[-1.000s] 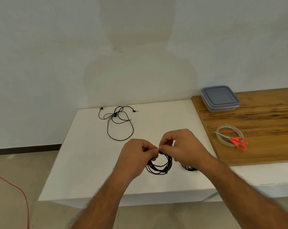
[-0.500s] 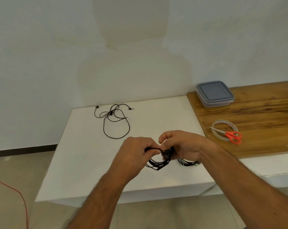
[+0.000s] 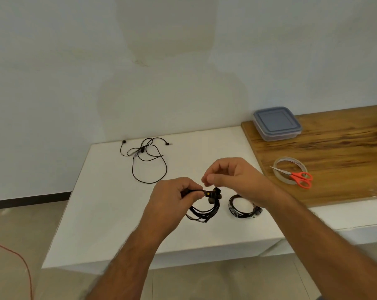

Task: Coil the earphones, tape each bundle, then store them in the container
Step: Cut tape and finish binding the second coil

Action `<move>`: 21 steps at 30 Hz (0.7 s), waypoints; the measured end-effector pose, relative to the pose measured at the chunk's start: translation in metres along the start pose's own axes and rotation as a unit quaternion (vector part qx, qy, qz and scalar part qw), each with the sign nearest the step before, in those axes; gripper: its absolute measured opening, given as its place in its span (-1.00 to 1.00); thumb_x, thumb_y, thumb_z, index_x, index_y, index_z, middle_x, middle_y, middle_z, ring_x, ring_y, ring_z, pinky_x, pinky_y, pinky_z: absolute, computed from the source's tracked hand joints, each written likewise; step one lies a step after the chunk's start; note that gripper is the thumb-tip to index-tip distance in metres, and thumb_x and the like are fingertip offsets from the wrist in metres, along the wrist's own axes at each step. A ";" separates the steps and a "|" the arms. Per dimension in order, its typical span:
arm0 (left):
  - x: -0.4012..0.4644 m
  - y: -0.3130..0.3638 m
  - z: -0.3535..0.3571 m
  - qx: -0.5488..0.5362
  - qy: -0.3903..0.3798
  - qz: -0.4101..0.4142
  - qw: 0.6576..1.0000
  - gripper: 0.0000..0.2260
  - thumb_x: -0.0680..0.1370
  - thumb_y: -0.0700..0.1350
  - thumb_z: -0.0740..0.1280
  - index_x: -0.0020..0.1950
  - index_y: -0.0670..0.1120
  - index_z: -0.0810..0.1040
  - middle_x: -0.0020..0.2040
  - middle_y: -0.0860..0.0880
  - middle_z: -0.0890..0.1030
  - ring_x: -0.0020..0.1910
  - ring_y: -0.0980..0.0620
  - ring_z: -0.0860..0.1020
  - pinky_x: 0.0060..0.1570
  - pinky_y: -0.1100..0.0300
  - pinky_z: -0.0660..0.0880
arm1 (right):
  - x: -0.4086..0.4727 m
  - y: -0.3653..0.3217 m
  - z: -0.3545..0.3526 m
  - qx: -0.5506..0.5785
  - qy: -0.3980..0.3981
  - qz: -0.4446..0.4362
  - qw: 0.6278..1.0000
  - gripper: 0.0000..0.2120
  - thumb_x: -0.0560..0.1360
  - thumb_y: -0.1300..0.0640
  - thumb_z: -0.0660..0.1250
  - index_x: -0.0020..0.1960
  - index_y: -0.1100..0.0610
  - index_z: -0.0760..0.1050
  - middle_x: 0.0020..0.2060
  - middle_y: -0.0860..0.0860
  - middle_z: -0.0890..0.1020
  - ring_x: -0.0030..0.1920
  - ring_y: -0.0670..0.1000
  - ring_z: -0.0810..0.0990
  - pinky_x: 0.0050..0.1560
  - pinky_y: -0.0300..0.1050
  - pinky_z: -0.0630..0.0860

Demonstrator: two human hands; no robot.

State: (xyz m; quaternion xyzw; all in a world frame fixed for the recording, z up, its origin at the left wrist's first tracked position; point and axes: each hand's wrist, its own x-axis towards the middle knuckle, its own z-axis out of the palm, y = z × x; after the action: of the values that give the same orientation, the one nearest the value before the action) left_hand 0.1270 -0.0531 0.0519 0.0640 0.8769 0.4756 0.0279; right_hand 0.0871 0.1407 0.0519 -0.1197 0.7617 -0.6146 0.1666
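We saw left hand (image 3: 172,200) pinching coiled earphone bundle (image 3: 204,210) above white table (image 3: 101,204). Right hand (image 3: 233,179) just above bundle, fingers loosely curled, holding nothing we could make out; its wrist partly hid second coiled bundle (image 3: 239,207), just right of first. Loose earphones (image 3: 146,159) well behind bundle. Lidded container (image 3: 277,123), tape roll (image 3: 291,173), orange scissors (image 3: 300,178) far right on wooden board (image 3: 345,152).

Head view, downward (close above hands (image 3: 204,191))
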 end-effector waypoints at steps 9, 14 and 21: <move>0.002 -0.006 0.002 0.006 0.018 -0.005 1.000 -0.89 0.49 -0.13 0.45 -0.16 0.09 0.67 -0.27 0.22 0.65 -0.21 0.25 0.59 -0.22 0.41 0.45 | -0.002 -0.001 0.013 -0.103 -0.016 0.011 0.995 -0.90 0.43 0.25 0.44 -0.08 0.13 0.67 -0.26 0.01 0.72 -0.21 -0.08 0.69 -0.06 -0.19 0.62; 0.003 -0.012 0.004 0.051 -0.023 0.025 0.998 -0.89 0.51 -0.12 0.42 -0.13 0.11 0.67 -0.27 0.20 0.65 -0.23 0.21 0.57 -0.26 0.38 0.43 | 0.000 0.006 0.013 -0.101 -0.054 0.061 0.992 -0.92 0.42 0.26 0.41 -0.09 0.17 0.63 -0.27 0.05 0.71 -0.25 -0.09 0.66 -0.10 -0.25 0.58; 0.013 -0.023 0.008 0.006 -0.030 -0.004 1.000 -0.87 0.51 -0.12 0.41 -0.06 0.15 0.62 -0.22 0.17 0.66 -0.17 0.22 0.60 -0.16 0.40 0.47 | 0.009 0.016 0.018 -0.073 -0.006 0.090 0.993 -0.95 0.40 0.27 0.40 -0.17 0.23 0.63 -0.40 -0.01 0.65 -0.33 -0.14 0.59 -0.22 -0.27 0.51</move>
State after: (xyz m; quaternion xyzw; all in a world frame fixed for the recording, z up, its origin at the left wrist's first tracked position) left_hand 0.1126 -0.0569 0.0285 0.0752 0.8789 0.4679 0.0552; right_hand 0.0863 0.1243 0.0318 -0.0661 0.8110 -0.5392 0.2171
